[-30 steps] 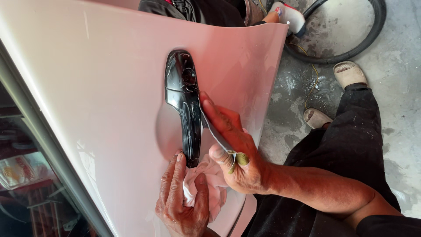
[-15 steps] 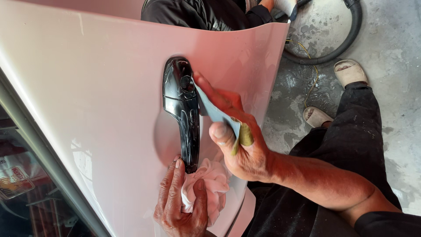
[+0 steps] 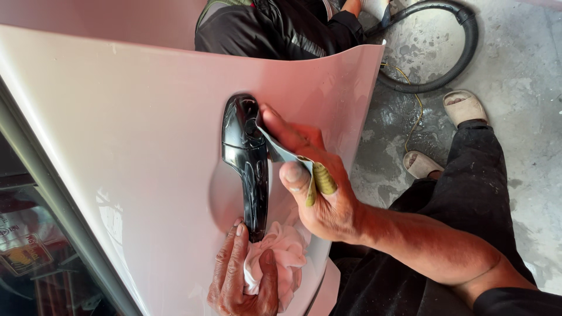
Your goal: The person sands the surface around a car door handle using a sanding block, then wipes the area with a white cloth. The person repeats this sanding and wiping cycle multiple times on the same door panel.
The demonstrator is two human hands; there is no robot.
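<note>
Against pale pink car door panel (image 3: 134,134): right hand (image 3: 316,187) pinching folded grey sandpaper sheet (image 3: 287,153) beside glossy black door handle (image 3: 249,158), left hand (image 3: 243,281) clutching crumpled pink cloth (image 3: 284,254); sanding around handle, careful edge work needed.

The right hand (image 3: 316,181) presses folded sandpaper (image 3: 293,158) beside the black door handle (image 3: 249,158); the left hand (image 3: 243,278) holds a pink rag (image 3: 284,257) below it.

pale pink door (image 3: 146,117) – glossy black handle (image 3: 246,158) – white rag (image 3: 281,257).

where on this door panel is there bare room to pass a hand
The door panel is bare left of the black handle. It is crowded around the handle: right hand with sandpaper beside it, left hand with a cloth at its lower end.
</note>
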